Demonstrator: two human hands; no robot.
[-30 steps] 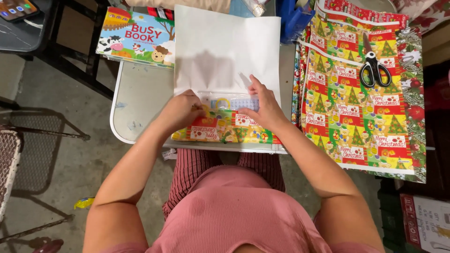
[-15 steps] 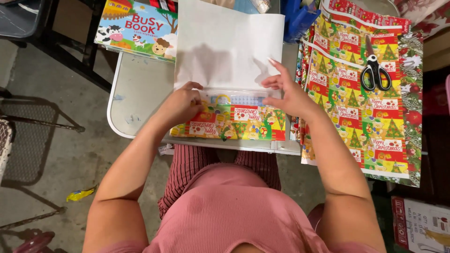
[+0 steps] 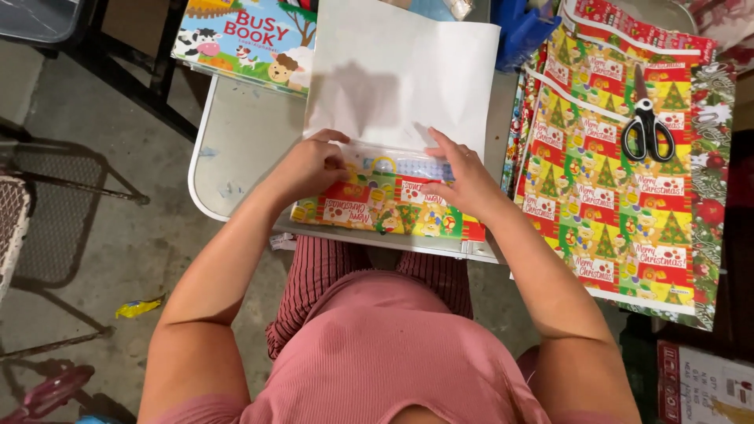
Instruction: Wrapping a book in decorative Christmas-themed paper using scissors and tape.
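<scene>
I press both my left hand (image 3: 314, 166) and right hand (image 3: 463, 177), fingers spread flat, on thin, floppy wrapping paper (image 3: 393, 86); I'd judge it tears easily, best held by its folded edge.

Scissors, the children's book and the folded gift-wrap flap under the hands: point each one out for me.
Scissors (image 3: 647, 126): head view, on the pivot above the black handles.
Children's book (image 3: 243, 35): head view, on its cover.
Gift-wrap flap (image 3: 369, 206): head view, on the printed fold between the hands.

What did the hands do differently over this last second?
The right hand lifted briefly off the colourful printed wrapping paper flap, then pressed down again. The left hand stayed on the flap's left end. The white paper sheet and black-handled scissors stayed put.
</scene>
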